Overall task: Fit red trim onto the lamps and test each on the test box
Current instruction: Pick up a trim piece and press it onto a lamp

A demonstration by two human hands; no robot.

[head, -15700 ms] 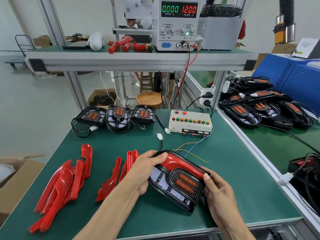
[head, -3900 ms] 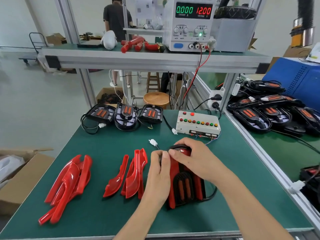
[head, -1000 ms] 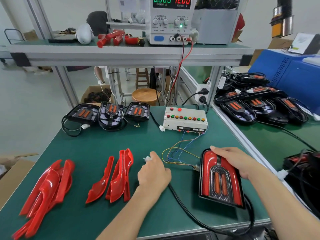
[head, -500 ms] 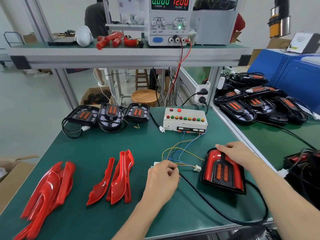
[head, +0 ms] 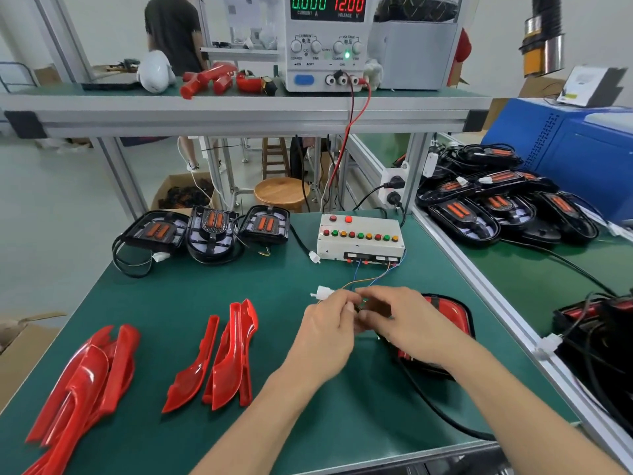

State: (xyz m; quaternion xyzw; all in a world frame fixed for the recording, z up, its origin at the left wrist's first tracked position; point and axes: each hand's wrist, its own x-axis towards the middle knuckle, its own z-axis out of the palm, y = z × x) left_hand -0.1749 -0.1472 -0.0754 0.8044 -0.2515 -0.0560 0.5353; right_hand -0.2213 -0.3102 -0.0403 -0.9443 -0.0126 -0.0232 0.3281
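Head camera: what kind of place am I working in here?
Most likely a lamp assembly and test bench in a small factory: a power supply on the shelf, a test box with coloured buttons, stacked red trim pieces, and finished lamps piled alongside.

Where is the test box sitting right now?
In the head view the test box stands at the back of the green table, right of three untrimmed lamps, beyond both hands.

Bright, even light, soft shadows; wide-angle bending at edges, slight blur.
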